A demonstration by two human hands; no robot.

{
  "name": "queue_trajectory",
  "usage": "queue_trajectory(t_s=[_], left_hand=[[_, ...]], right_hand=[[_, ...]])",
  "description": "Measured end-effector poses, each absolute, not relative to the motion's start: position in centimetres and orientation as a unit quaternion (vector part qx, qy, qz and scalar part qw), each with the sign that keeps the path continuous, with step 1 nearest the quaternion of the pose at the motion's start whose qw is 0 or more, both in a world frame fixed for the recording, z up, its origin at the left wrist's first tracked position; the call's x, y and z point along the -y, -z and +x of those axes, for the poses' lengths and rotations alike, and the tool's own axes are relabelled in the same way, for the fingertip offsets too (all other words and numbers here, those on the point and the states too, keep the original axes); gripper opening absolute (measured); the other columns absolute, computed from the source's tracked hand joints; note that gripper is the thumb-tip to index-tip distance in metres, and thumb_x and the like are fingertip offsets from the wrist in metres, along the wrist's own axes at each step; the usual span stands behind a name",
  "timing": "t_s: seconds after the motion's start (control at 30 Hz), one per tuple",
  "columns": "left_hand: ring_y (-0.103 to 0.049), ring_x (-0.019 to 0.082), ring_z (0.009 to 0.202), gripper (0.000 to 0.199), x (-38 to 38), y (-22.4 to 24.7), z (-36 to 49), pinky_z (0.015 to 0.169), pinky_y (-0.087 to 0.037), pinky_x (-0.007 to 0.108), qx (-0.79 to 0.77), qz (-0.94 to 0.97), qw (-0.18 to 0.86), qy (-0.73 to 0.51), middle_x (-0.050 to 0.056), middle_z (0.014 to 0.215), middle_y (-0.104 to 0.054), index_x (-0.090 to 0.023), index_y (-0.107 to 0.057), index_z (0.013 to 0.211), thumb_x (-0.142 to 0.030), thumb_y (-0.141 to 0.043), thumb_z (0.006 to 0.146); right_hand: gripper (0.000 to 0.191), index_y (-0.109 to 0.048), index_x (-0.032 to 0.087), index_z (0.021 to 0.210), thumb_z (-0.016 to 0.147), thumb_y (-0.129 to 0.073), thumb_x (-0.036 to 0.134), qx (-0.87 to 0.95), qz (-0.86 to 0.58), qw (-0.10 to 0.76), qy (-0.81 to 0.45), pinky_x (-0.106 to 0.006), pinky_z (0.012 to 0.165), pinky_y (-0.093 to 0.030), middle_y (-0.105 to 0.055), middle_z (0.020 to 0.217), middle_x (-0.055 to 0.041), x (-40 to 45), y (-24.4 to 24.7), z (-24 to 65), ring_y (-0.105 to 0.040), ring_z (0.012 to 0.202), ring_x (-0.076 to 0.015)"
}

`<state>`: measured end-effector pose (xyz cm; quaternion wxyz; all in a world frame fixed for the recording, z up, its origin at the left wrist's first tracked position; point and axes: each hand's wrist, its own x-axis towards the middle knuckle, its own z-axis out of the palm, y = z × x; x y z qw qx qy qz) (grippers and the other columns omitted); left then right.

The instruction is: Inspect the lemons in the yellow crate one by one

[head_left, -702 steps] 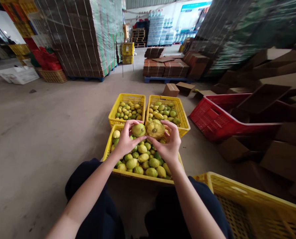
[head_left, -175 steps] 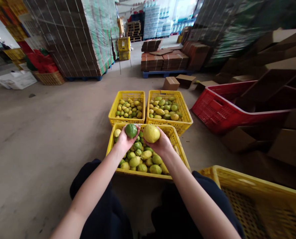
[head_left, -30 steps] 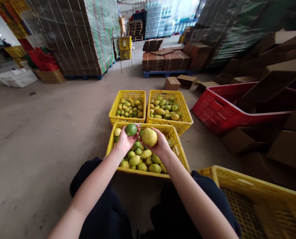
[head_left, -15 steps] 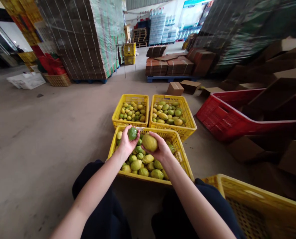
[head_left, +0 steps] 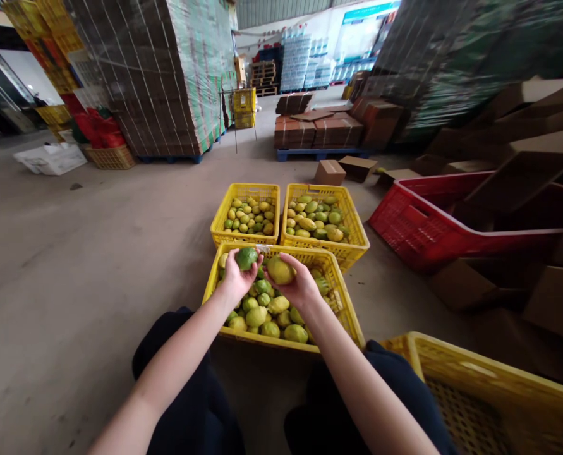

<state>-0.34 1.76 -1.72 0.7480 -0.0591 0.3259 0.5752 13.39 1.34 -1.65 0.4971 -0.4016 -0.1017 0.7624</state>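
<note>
Above the near yellow crate [head_left: 342, 297], my left hand [head_left: 237, 276] is closed round a dark green fruit [head_left: 246, 258]. My right hand [head_left: 301, 283] holds a larger yellow-green fruit [head_left: 280, 270] just to the right of it. The two fruits are apart. Under my hands the near crate holds several green and yellow fruits [head_left: 278, 305]. Behind it stand a crate of smaller yellow and green fruits [head_left: 244, 216] on the left and a crate of larger ones [head_left: 311, 218] on the right.
A yellow crate [head_left: 499, 379] sits at the lower right, near my knee. Further right is a red crate [head_left: 404, 221] with cardboard boxes [head_left: 541, 164] in and around it. Flattened cardboard lies on a blue pallet [head_left: 300, 153] behind, and a wrapped stack [head_left: 143, 76] stands at the back left.
The view has shifted slightly. Both hands still hold their fruits above the near crate, and the yellow-green fruit is turned a little in my right hand.
</note>
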Motion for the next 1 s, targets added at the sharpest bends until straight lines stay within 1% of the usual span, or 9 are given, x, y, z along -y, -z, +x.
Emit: queue_trajectory(t_s=[0.17, 0.27, 0.33, 0.37, 0.43, 0.5, 0.63, 0.77, 1.0], left_hand=[[-0.063, 0.013, 0.065, 0.033, -1.9, 1.2, -0.2, 0.038, -0.039, 0.012, -0.412, 0.071, 0.708, -0.569, 0.007, 0.074, -0.061, -0.011, -0.058, 0.090, -0.036, -0.037, 0.091], [-0.062, 0.014, 0.071, 0.022, -2.1, 1.8, 0.0, 0.044, -0.043, 0.015, -0.492, 0.222, 0.641, -0.546, 0.004, 0.079, -0.059, -0.016, -0.055, 0.090, -0.032, -0.039, 0.091], [-0.062, 0.016, 0.084, 0.011, -2.1, 2.6, 0.0, 0.059, -0.050, 0.021, -0.531, 0.345, 0.539, -0.555, 0.002, 0.089, -0.060, -0.021, -0.052, 0.094, -0.029, -0.050, 0.088], [-0.060, 0.017, 0.093, 0.014, -2.1, 3.1, 0.0, 0.071, -0.052, 0.025, -0.538, 0.418, 0.470, -0.561, 0.002, 0.097, -0.060, -0.022, -0.051, 0.097, -0.028, -0.057, 0.085], [-0.056, 0.019, 0.108, 0.028, -1.9, 3.8, -0.1, 0.092, -0.047, 0.033, -0.533, 0.551, 0.330, -0.552, 0.005, 0.109, -0.059, -0.023, -0.050, 0.102, -0.025, -0.065, 0.079], [-0.054, 0.022, 0.113, 0.040, -1.8, 4.1, -0.3, 0.099, -0.043, 0.038, -0.512, 0.622, 0.245, -0.538, 0.007, 0.114, -0.058, -0.022, -0.050, 0.108, -0.023, -0.071, 0.075], [-0.057, 0.022, 0.108, 0.044, -1.4, 3.5, -0.5, 0.097, -0.046, 0.040, -0.479, 0.703, 0.129, -0.510, 0.007, 0.111, -0.055, -0.022, -0.054, 0.112, -0.018, -0.073, 0.072], [-0.055, 0.023, 0.110, 0.042, -0.9, 3.0, -0.7, 0.099, -0.045, 0.042, -0.466, 0.744, 0.035, -0.478, 0.007, 0.110, -0.052, -0.022, -0.057, 0.109, -0.009, -0.070, 0.071], [-0.056, 0.023, 0.108, 0.043, -0.8, 3.0, -1.1, 0.098, -0.046, 0.040, -0.466, 0.736, 0.026, -0.490, 0.006, 0.108, -0.053, -0.022, -0.057, 0.107, -0.006, -0.070, 0.069]], right_hand=[[0.042, -0.049, 0.024, 0.090, 0.060, -0.078, 0.028, 0.268, -0.429, 0.555, -0.660, -0.036, 0.061, -0.058, -0.062, 0.084, 0.0033, -0.9, 2.2, 12.9, -0.064, 0.072, -0.0187], [0.050, -0.048, 0.024, 0.096, 0.057, -0.079, 0.031, 0.457, -0.479, 0.584, -0.470, -0.041, 0.076, -0.056, -0.058, 0.089, 0.0013, -1.0, 2.6, 13.3, -0.061, 0.081, -0.0201], [0.047, -0.050, 0.022, 0.099, 0.060, -0.075, 0.027, 0.566, -0.493, 0.590, -0.297, -0.046, 0.089, -0.051, -0.057, 0.099, -0.0039, -1.3, 2.9, 13.8, -0.059, 0.093, -0.0241], [0.045, -0.051, 0.022, 0.102, 0.063, -0.073, 0.024, 0.607, -0.489, 0.586, -0.220, -0.048, 0.094, -0.048, -0.055, 0.105, -0.0070, -1.5, 3.0, 14.0, -0.057, 0.100, -0.0262], [0.047, -0.050, 0.021, 0.113, 0.068, -0.067, 0.020, 0.666, -0.468, 0.571, -0.106, -0.051, 0.098, -0.045, -0.053, 0.115, -0.0122, -1.8, 3.4, 14.5, -0.054, 0.110, -0.0294], [0.054, -0.045, 0.020, 0.124, 0.073, -0.062, 0.017, 0.702, -0.449, 0.552, -0.033, -0.053, 0.099, -0.044, -0.052, 0.121, -0.0154, -2.0, 3.7, 14.8, -0.052, 0.115, -0.0308], [0.056, -0.044, 0.019, 0.129, 0.076, -0.056, 0.010, 0.755, -0.418, 0.502, 0.051, -0.052, 0.097, -0.047, -0.052, 0.126, -0.0172, -2.1, 4.1, 15.1, -0.050, 0.115, -0.0316], [0.055, -0.049, 0.017, 0.127, 0.074, -0.052, 0.004, 0.805, -0.376, 0.445, 0.115, -0.049, 0.095, -0.049, -0.059, 0.121, -0.0153, -2.1, 4.2, 15.3, -0.050, 0.111, -0.0308], [0.045, -0.053, 0.014, 0.124, 0.080, -0.048, 0.005, 0.815, -0.366, 0.411, 0.180, -0.047, 0.091, -0.051, -0.063, 0.116, -0.0156, -1.7, 3.8, 15.4, -0.052, 0.109, -0.0311]])
